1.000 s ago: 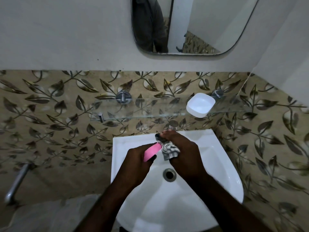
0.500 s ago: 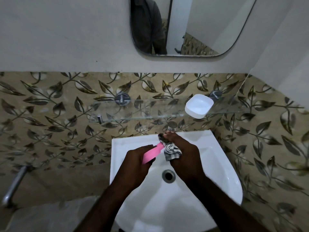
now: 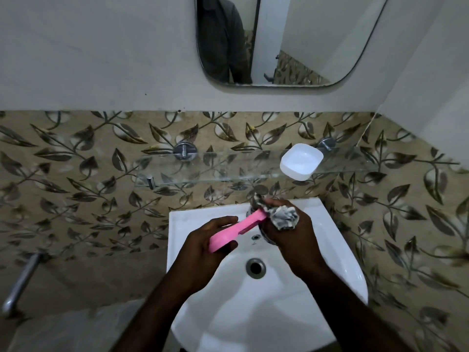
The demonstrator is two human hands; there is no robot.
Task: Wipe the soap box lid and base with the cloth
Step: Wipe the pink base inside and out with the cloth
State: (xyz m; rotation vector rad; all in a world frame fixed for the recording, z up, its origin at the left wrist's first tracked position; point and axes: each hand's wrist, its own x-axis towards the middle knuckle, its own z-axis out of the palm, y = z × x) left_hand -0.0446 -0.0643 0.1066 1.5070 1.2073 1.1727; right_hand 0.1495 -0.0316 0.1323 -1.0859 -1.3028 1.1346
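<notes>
My left hand (image 3: 203,247) grips a pink soap box part (image 3: 236,229), seen edge-on and tilted, above the white sink (image 3: 337,252). My right hand (image 3: 291,240) is closed on a bunched grey-and-white cloth (image 3: 283,216) and presses it against the far end of the pink part. A white soap box part (image 3: 300,161) rests open side up on the glass shelf (image 3: 228,168), above and behind my right hand. Which of the two is the lid I cannot tell.
The sink drain (image 3: 255,268) lies below my hands. The tap is mostly hidden behind my right hand. A mirror (image 3: 286,39) hangs on the wall above. A metal pipe (image 3: 20,280) runs at the lower left, with a clear plastic sheet (image 3: 76,326) beneath.
More of the pink part shows now, stretched longer between my hands. The cloth has moved toward its far end, and my right hand has shifted slightly right and away.
</notes>
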